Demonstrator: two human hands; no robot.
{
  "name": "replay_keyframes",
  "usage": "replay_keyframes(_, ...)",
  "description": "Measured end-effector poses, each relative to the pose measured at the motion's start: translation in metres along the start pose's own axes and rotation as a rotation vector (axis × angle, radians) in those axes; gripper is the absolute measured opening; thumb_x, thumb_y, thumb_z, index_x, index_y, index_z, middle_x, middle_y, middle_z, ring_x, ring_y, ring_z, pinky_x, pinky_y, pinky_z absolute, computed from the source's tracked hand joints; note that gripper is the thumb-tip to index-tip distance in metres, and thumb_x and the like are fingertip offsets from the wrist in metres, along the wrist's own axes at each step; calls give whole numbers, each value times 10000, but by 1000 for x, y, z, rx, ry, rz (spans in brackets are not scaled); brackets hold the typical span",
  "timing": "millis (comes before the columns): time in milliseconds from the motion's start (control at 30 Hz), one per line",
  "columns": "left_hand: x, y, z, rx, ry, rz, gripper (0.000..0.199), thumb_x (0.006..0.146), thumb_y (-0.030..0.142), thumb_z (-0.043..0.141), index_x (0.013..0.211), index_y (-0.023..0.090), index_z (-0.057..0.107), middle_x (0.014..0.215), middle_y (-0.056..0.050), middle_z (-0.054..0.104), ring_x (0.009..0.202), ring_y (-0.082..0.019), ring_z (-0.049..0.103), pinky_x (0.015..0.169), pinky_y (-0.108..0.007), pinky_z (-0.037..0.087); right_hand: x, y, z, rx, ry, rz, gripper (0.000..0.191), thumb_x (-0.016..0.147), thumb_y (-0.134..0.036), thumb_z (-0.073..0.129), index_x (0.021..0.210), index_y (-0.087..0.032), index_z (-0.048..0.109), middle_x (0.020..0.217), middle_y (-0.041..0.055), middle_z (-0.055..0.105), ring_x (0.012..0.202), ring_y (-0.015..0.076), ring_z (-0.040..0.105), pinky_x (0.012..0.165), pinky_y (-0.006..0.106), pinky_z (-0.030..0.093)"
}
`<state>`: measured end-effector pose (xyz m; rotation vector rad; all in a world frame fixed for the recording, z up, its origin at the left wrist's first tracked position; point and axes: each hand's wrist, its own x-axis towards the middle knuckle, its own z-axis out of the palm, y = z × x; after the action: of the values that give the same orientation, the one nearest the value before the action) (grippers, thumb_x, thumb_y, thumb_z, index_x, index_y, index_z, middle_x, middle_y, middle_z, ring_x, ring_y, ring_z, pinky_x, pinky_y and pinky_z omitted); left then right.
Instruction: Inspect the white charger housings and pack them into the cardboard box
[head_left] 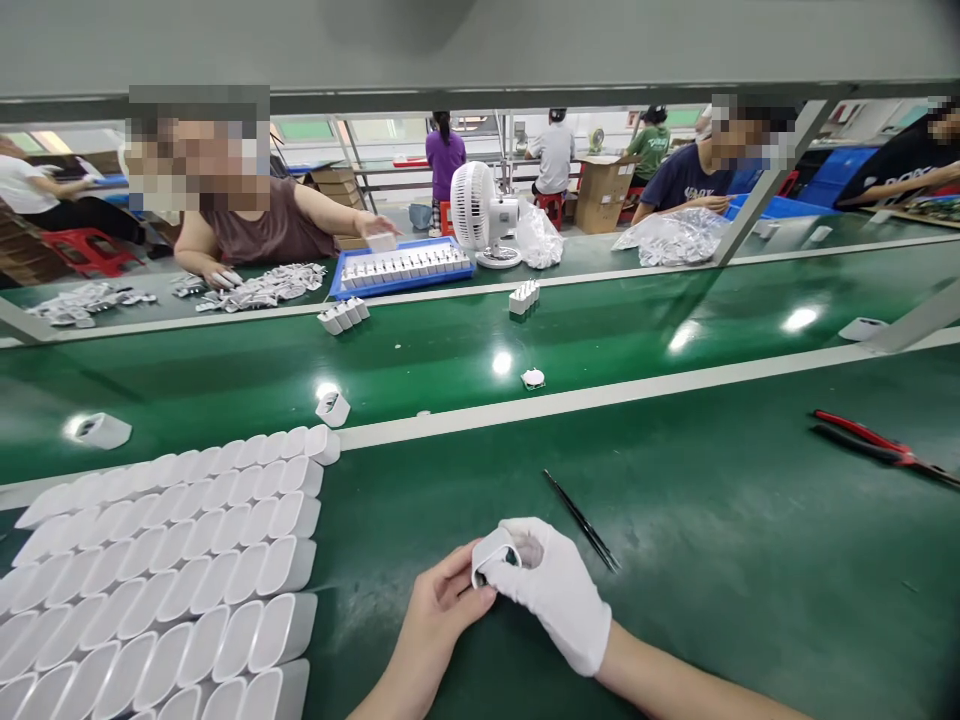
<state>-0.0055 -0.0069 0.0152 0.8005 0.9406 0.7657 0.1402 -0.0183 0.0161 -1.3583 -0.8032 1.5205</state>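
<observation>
Both my hands hold one small white plastic shell (491, 553) just above the green bench near its front edge. My bare left hand (435, 610) pinches the shell's left side. My right hand (559, 590), in a white glove, grips it from the right with the thumb at its open end. Thin black tweezers (581, 520) lie on the mat just beyond my right hand. Rows of several identical white shells (165, 560) lie packed together at my left.
Red-handled pliers (877, 445) lie at the far right. A green conveyor belt (450, 350) beyond carries loose white shells (343, 316). Across it, other people work beside a blue tray (405, 268), a white fan (480, 215) and plastic bags (675, 238).
</observation>
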Motion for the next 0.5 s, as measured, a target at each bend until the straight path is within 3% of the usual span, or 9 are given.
replay_keyframes(100, 0, 1, 0, -13, 13, -94, 453, 637, 368, 811, 1012, 134, 715, 733, -58, 688, 648, -136, 609, 610, -183, 503, -1, -19, -17, -404, -121, -75, 274, 725, -428, 647, 829, -179, 601, 759, 34, 664, 708, 191, 625, 635, 290, 468)
replay_keyframes(133, 0, 2, 0, -23, 23, -126, 429, 634, 389, 809, 956, 118, 728, 691, -56, 676, 618, -126, 603, 586, -174, 499, -1, -26, -25, -584, -105, -132, 266, 775, -451, 585, 776, -186, 617, 721, 29, 654, 693, 188, 616, 637, 294, 453)
replay_keyframes(233, 0, 5, -1, -51, 79, -162, 401, 630, 452, 795, 796, 92, 736, 672, -69, 668, 627, -122, 609, 611, -164, 513, 3, -41, -55, -1051, 206, -176, 300, 810, -485, 517, 825, -218, 654, 806, 45, 662, 741, 213, 608, 676, 329, 431)
replay_keyframes(300, 2, 6, -2, -44, 115, -142, 425, 621, 482, 789, 759, 84, 732, 658, -73, 662, 611, -117, 605, 582, -150, 507, 8, -42, -71, -1181, 324, -21, 239, 766, -421, 573, 890, -227, 638, 832, 51, 664, 690, 211, 610, 619, 322, 429)
replay_keyframes(400, 6, 6, -4, -34, 157, -107, 460, 594, 491, 799, 791, 80, 738, 693, -76, 668, 584, -106, 604, 537, -134, 492, 15, -35, -77, -1066, 182, 168, 52, 724, -261, 582, 730, -209, 582, 612, -1, 610, 488, 144, 545, 483, 259, 390)
replay_keyframes(500, 8, 5, -5, -46, 178, -104, 469, 583, 478, 809, 821, 80, 741, 725, -82, 675, 576, -104, 609, 541, -140, 494, 13, -33, -63, -643, 120, 86, 114, 672, -247, 639, 709, -199, 542, 516, -52, 518, 438, 120, 513, 441, 233, 393)
